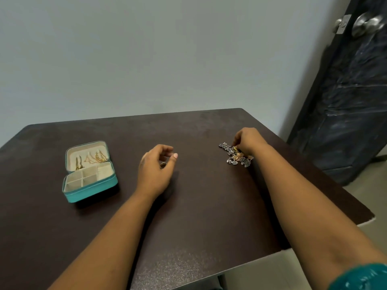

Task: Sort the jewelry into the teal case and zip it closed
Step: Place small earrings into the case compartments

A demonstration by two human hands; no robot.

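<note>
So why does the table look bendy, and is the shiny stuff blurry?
Head view: the wide lens curves the table edges and tilts the door; light is soft, with faint shadows under the left hand and teal case; the jewelry pile at the right hand is small and slightly soft, its details unclear.

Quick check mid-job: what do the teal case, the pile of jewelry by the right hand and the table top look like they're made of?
Teal case: looks like smooth faux leather or vinyl outside, with a matte cream, fabric-like lining.
Jewelry pile: seems metal; dull grey, silver-toned floral pieces with a few shinier gold-toned ones.
Table: dark brown with a fine speckled sheen, probably laminate over board; the chipped right corner shows pale core.
</note>
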